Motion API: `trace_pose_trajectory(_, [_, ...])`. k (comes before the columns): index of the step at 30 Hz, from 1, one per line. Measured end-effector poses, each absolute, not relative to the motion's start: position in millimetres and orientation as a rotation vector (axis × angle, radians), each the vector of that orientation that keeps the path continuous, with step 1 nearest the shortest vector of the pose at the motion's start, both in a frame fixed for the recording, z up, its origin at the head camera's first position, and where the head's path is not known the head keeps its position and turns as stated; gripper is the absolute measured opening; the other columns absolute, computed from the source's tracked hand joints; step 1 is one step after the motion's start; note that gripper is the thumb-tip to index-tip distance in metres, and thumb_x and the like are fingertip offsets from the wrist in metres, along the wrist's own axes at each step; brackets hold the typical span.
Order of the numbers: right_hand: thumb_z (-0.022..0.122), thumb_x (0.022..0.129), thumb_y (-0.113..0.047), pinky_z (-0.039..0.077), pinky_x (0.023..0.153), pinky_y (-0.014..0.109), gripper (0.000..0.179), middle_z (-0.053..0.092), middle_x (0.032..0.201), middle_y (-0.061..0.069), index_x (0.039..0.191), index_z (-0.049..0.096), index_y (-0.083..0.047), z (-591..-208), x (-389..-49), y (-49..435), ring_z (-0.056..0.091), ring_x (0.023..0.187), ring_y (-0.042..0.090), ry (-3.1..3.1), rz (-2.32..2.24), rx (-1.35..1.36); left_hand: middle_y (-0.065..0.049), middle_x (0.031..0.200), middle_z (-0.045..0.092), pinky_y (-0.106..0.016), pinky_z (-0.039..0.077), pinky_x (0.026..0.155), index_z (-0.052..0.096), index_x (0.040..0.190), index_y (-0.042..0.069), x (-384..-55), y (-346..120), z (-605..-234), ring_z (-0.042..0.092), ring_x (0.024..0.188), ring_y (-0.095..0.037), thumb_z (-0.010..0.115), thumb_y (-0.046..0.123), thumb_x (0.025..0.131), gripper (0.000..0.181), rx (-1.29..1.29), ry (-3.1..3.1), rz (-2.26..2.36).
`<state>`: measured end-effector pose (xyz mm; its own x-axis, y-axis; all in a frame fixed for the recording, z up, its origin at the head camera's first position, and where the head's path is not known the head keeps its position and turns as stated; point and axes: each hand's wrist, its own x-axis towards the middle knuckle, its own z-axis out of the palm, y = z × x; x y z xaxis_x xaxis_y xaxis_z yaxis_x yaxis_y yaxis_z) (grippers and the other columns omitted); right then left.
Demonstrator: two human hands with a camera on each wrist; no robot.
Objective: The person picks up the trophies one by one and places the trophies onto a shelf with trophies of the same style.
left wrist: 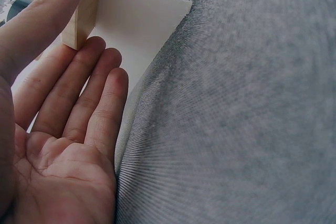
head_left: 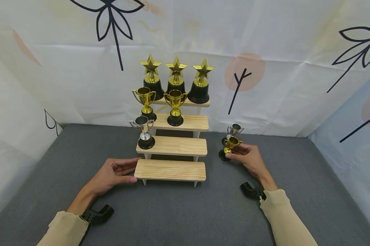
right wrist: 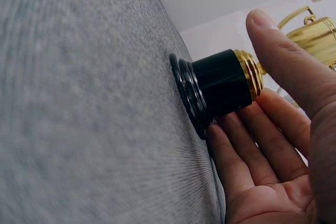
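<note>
My left hand (head_left: 112, 176) is at the left end of the lowest step of a wooden tiered stand (head_left: 170, 169), fingers out straight; in the left wrist view, the fingertips (left wrist: 94, 45) lie by the board's corner. On the right, a small gold cup trophy (head_left: 231, 142) with a black base (right wrist: 220, 80) stands upright on the table. My right hand (head_left: 247, 159) is around it, thumb on the near side and straight fingers (right wrist: 262, 140) beside the base, with no firm pinch visible. A silver cup trophy (head_left: 235, 129) stands just behind it, partly hidden.
Three gold star trophies (head_left: 176, 68) line the top step. Two gold cup trophies (head_left: 175, 106) occupy the second step, left and middle. A silver cup trophy (head_left: 145, 131) sits at the left of the third. Grey cloth (head_left: 178, 212) covers the table; a printed white curtain (head_left: 191, 37) hangs behind.
</note>
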<state>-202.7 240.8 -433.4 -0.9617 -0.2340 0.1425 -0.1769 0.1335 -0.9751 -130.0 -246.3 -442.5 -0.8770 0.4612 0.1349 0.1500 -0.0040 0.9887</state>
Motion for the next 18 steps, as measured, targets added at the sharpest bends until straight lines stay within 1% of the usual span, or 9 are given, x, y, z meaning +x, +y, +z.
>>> trace_pose_trajectory(6, [0.082,0.084,-0.001,0.058,0.092,0.025,0.052,0.067,0.126,0.021,0.132,0.062,0.009,-432.9,-202.5,239.5,0.068,0.111,0.012,2.378,-1.938,-0.446,-0.016,0.141,0.058,-0.031,0.054,0.099,0.043,0.141,-0.021,-130.0,-246.8,-443.0,0.061,0.124,-0.015,0.075,-0.011,0.084,0.066,0.651,2.035,1.978])
trace_pose_trajectory(10, [0.082,0.085,-0.001,0.058,0.092,0.024,0.050,0.066,0.126,0.025,0.131,0.064,0.009,-433.7,-203.1,239.0,0.068,0.110,0.011,2.388,-1.927,-0.462,-0.015,0.141,0.058,-0.031,0.054,0.099,0.043,0.141,-0.021,-130.1,-246.8,-443.1,0.060,0.124,-0.015,0.075,-0.012,0.085,0.066,0.652,2.035,1.979])
trace_pose_trajectory(14, [0.081,0.085,-0.002,0.057,0.092,0.023,0.049,0.066,0.125,0.026,0.130,0.065,0.009,-433.8,-203.7,238.8,0.069,0.109,0.012,2.387,-1.917,-0.467,-0.017,0.141,0.058,-0.031,0.054,0.099,0.043,0.141,-0.021,-130.0,-246.6,-443.3,0.061,0.123,-0.015,0.075,-0.011,0.084,0.066,0.646,2.042,1.977])
trace_pose_trajectory(18, [0.081,0.086,-0.002,0.058,0.090,0.022,0.047,0.067,0.123,0.025,0.128,0.065,0.009,-433.2,-203.6,238.8,0.069,0.108,0.011,2.414,-1.889,-0.449,-0.020,0.141,0.057,-0.031,0.054,0.099,0.044,0.141,-0.021,-130.0,-246.4,-443.2,0.061,0.123,-0.015,0.076,-0.011,0.084,0.066,0.641,2.050,1.973])
